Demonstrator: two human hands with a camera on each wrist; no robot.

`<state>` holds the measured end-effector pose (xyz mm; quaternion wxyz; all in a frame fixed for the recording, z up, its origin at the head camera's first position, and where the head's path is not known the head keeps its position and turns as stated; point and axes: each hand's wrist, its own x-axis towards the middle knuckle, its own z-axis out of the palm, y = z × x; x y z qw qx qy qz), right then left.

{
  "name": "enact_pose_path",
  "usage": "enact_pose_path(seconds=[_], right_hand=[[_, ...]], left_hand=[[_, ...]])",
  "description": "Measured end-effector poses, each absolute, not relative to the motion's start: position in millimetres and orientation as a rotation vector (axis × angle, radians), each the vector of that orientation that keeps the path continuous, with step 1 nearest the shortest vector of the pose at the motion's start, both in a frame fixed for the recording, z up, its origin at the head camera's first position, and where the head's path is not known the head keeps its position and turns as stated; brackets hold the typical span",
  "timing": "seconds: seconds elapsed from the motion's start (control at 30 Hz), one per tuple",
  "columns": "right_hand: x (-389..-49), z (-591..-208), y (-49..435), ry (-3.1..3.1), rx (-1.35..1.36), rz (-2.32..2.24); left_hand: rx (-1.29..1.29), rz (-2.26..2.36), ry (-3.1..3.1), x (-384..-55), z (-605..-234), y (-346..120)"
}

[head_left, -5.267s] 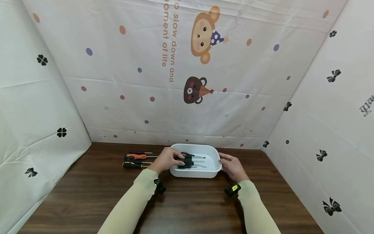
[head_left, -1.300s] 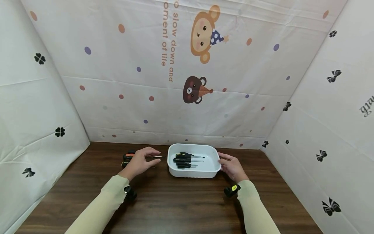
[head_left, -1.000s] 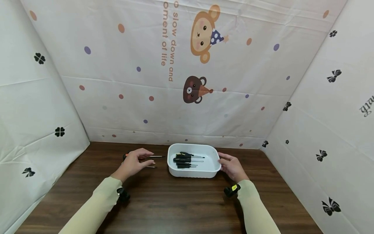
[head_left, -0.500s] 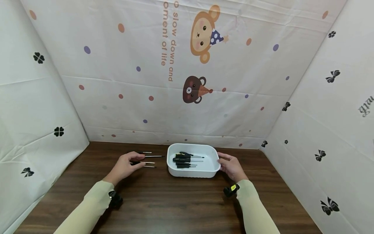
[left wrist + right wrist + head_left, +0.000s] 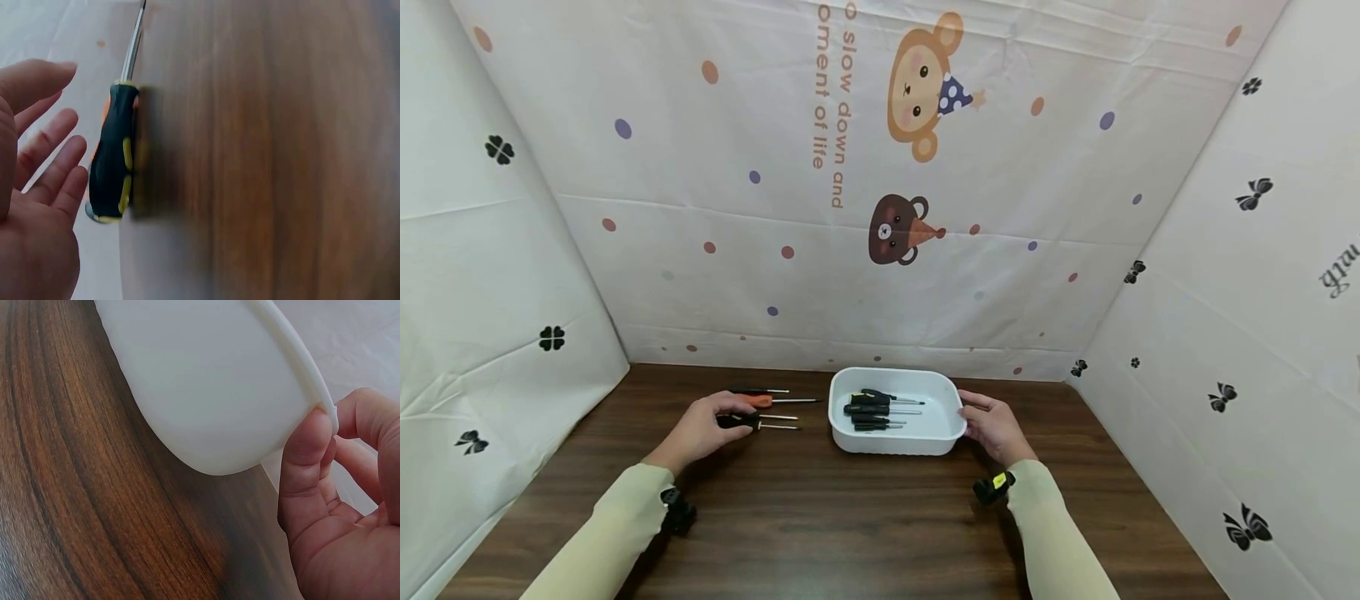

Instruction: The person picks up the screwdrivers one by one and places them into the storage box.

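My left hand (image 5: pixel 703 427) is at the handle end of a row of screwdrivers on the table's left side. In the left wrist view its fingers (image 5: pixel 53 153) are spread, with the thumb apart, beside a black and yellow screwdriver (image 5: pixel 112 153); nothing is gripped. Behind that one lie an orange-handled screwdriver (image 5: pixel 758 402) and a thin dark screwdriver (image 5: pixel 752 391). My right hand (image 5: pixel 996 427) pinches the right end of a white plastic tray (image 5: pixel 895 445), thumb outside the wall and a finger at the rim. Several black-handled screwdrivers (image 5: pixel 871 409) lie in the tray, shafts pointing right.
The dark wooden table (image 5: pixel 865 525) ends at a printed white cloth backdrop (image 5: pixel 775 275) behind the tray. Cloth walls (image 5: pixel 1187 333) also stand along both sides. Between the loose screwdrivers and the tray is a narrow strip of tabletop.
My left hand has released a black-handled screwdriver in the tray and moved left to the loose screwdrivers' handles, uncovering their shafts. The right hand stays on the tray, which has barely shifted.
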<state>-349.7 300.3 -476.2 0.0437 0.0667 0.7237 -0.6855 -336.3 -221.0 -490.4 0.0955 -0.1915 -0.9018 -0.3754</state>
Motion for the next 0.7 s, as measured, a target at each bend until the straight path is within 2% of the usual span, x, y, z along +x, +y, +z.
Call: enact_pose_path(seconds=[0.7], right_hand=[[-351.9,-478.6,299.6,2.226,0.235,-2.095]], left_hand=[[-0.489,-1.08,-2.824,-349.2,-492.0,-236.2]])
